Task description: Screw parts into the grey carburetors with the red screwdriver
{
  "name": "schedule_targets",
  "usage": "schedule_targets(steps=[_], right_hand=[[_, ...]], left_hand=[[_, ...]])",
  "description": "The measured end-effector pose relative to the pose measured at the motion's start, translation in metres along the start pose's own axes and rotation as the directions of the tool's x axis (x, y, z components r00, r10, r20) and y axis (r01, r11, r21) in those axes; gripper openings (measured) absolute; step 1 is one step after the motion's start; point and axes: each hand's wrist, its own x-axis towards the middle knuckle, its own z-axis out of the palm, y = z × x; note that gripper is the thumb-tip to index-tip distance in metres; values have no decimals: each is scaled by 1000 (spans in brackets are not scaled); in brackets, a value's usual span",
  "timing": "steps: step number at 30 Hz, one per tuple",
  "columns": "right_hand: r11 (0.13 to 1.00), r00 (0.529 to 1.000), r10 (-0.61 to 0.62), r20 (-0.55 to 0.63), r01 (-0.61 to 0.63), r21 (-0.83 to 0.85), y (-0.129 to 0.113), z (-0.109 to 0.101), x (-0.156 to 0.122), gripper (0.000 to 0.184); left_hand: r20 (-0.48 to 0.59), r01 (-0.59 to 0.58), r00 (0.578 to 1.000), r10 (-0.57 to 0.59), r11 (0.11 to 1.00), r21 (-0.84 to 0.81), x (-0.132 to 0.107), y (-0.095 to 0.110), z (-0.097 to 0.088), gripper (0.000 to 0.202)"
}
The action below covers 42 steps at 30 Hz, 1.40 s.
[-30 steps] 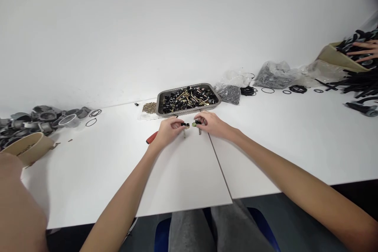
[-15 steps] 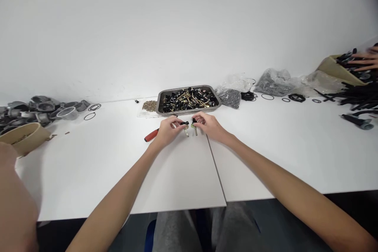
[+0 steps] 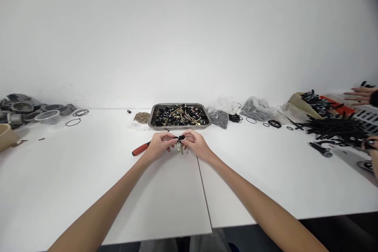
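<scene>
1. Left hand [image 3: 161, 144]: fingertips pinched on a black-topped metal part [image 3: 178, 147], its pale metal stem pointing down.
2. Right hand [image 3: 195, 143]: thumb and fingers clamped on a second black-topped part [image 3: 182, 138], stem likewise downward.
3. The two held parts are side by side at the middle of the white table [image 3: 165, 204], on the near side of the metal tray [image 3: 180, 128]. Whether they touch: cannot tell, too small. Hands close to each other, wrists apart.
4. Tray holds a heap of mixed pieces [image 3: 177, 115], black and brass-coloured.
5. Red-handled tool [image 3: 140, 149] on the table, just left of the left hand; its far end is partly hidden by that hand.
6. Left of the tray: small brass-coloured pieces [image 3: 141, 117] in a loose pile.
7. Right of the tray: clear bag of dark bits [image 3: 218, 118], then a black coil [image 3: 235, 118] and another filled bag [image 3: 255, 108].
8. Far left: grey castings [image 3: 22, 106] heaped up; clear plastic cup [image 3: 49, 117] near them, thin black rings [image 3: 80, 113] to its right.
9. Far right: black rods [image 3: 336, 132] piled on the table; beyond them a co-worker's hand [image 3: 358, 95], fingers spread, above a white slotted basket [image 3: 367, 116].
</scene>
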Motion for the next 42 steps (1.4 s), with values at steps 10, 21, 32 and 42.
schedule_targets(steps=[10,21,32,42], right_hand=[[991,990,-66,-128,80,105,-19,1,-2,34],[983,999,45,-22,-40,181,-13,1,-3,36],[993,995,59,85,-68,98,-20,4,-9,47],[996,997,21,75,-27,82,-14,7,-6,43]], left_hand=[[-37,-13,999,3,962,-273,-4,7,0,41],[-294,-127,955,32,943,-308,-3,13,3,42],[-329,-166,940,89,963,-214,1,5,-1,40],[-306,-181,943,132,974,-136,-5,12,1,37]])
